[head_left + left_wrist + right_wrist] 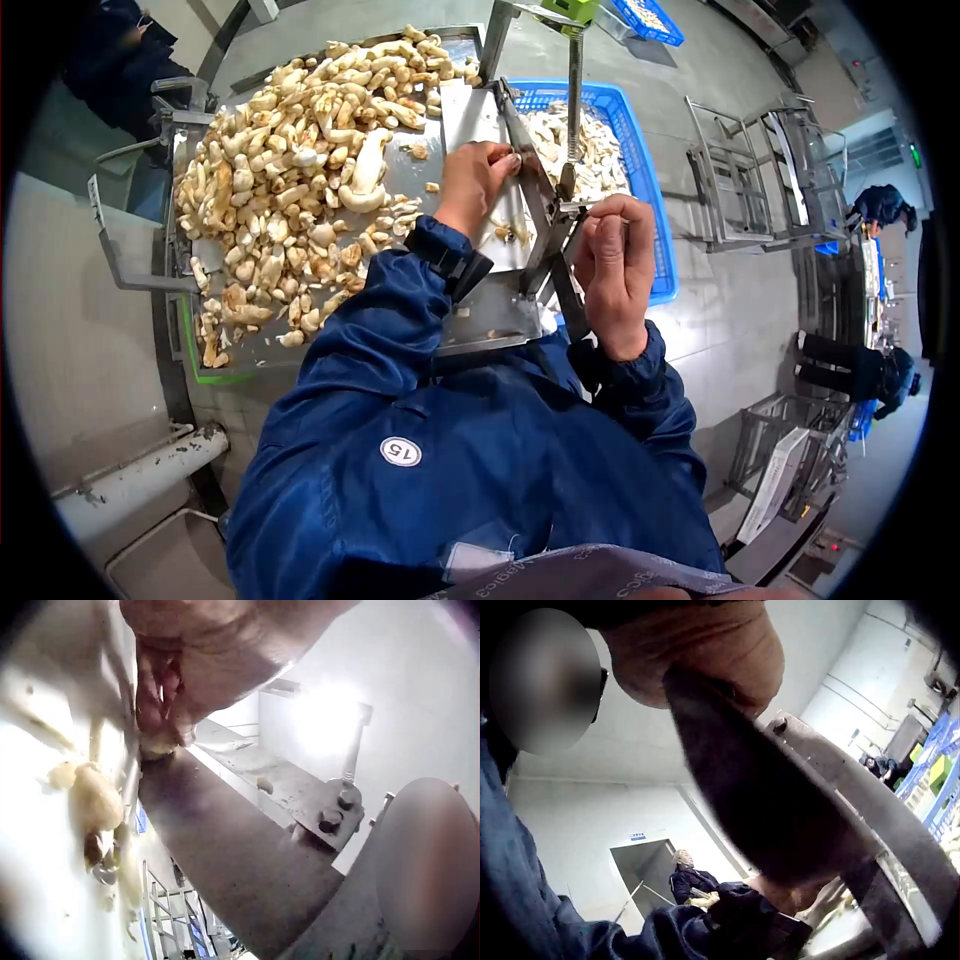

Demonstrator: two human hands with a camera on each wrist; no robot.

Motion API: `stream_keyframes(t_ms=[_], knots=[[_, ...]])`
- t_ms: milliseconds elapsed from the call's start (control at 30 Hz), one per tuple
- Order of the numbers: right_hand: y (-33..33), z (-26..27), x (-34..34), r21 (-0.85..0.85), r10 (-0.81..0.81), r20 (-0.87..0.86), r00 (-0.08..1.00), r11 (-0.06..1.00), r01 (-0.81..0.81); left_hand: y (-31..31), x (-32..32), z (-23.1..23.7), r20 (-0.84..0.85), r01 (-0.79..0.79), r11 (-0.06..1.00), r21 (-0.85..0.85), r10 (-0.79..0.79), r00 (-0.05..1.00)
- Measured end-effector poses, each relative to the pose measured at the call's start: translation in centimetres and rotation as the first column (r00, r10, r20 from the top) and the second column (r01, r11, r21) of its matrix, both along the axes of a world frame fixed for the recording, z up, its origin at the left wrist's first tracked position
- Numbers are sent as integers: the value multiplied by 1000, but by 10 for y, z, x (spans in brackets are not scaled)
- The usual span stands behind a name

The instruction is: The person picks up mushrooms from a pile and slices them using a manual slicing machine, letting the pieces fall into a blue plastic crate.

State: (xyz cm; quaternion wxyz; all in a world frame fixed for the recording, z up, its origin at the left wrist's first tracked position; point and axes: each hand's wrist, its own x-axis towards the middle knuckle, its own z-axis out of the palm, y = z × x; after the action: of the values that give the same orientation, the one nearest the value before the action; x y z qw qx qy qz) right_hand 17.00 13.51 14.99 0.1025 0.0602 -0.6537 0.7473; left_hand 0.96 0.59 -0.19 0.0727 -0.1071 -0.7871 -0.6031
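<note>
Steel counter [490, 312] is bearing one mushroom heap [285, 165] above grey floor [665, 110]; left hand [472, 188] is pinching one mushroom piece [156, 747], right hand [617, 275] gripping one blade [757, 784]; right, one blue crate [650, 215] is sitting.

In the head view we see moderate, cool light, and the edges curve into black. The left wrist view gives us strong white glare, washing out the flat white smooth board [37, 855]. In the right wrist view, the long dark metal blade [757, 787] lies in shadow, blurred.

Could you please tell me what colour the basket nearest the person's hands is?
The basket is blue; the head view shows it best.
</note>
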Motion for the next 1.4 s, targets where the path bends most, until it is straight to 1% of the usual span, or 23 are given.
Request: stream_keyframes(t_ms=[100,133,200,267,300,400,500,567,600,667,733,800,833,933,1000,1033,1067,1100,1133,1200,1267,1333,1400], knots=[[-4,-28,9,90,-103,-108,989,990,113,-7,6,5,-36,57,998,35,-56,998],[-5,-57,19,94,-134,-180,974,984,153,-13,10,15,-56,62,990,-126,-69,996],[3,-120,32,203,-97,-381,919,962,185,-13,14,29,40,73,986,-153,-67,997],[10,-130,39,205,-65,-296,953,970,130,-9,8,17,-21,-9,985,-173,5,1000],[5,-106,32,125,-106,-252,962,982,141,-7,4,8,-20,1,998,-62,-2,1000],[-6,-1,9,13,-98,74,992,995,97,-2,5,6,9,-2,1000,13,1,1000],[-7,-39,17,27,-148,-63,987,988,150,-3,5,7,-13,-19,999,-40,19,1000],[0,-108,32,131,-110,-298,948,979,155,-4,4,7,-39,-21,994,-106,17,999],[-4,-113,31,204,-83,-389,918,963,174,-4,4,4,-24,-19,994,-103,17,1000],[6,-104,29,140,-86,-253,964,982,124,-2,1,2,-5,-18,995,-100,17,1000],[-4,-48,23,26,-111,-77,991,993,113,-3,4,7,65,4,994,-112,3,998],[-8,-5,9,-38,-62,-10,998,997,62,1,1,4,-14,-34,994,-101,33,999],[-9,-10,11,-6,-121,22,992,993,121,-1,1,6,23,-9,996,-93,11,1000],[-7,-94,33,14,-162,-228,960,985,169,-8,1,14,79,80,993,-82,-74,994],[5,-129,45,147,-119,-232,965,977,156,-8,3,16,34,53,990,-128,-49,998],[1,-102,42,155,-91,-180,979,981,120,-8,0,17,34,53,987,-153,-48,998],[-2,-77,37,72,-101,-87,991,992,107,-7,0,15,45,61,981,-184,-54,998],[-5,-44,27,38,-107,-20,994,993,108,-7,3,17,60,83,992,-91,-78,995],[-7,-19,17,3,-109,43,993,994,109,-5,4,10,73,77,992,-96,-70,995],[-10,-5,10,-78,-68,24,997,994,70,-1,-2,2,69,48,994,-101,-42,997],[-6,-48,25,-25,-103,-62,993,994,102,-4,4,17,119,57,990,-132,-41,992],[-4,-106,35,165,-145,-264,954,967,193,-2,0,5,98,58,993,-108,-47,994],[0,-125,39,191,-135,-285,949,962,194,-2,-1,10,142,79,994,-77,-68,987]])
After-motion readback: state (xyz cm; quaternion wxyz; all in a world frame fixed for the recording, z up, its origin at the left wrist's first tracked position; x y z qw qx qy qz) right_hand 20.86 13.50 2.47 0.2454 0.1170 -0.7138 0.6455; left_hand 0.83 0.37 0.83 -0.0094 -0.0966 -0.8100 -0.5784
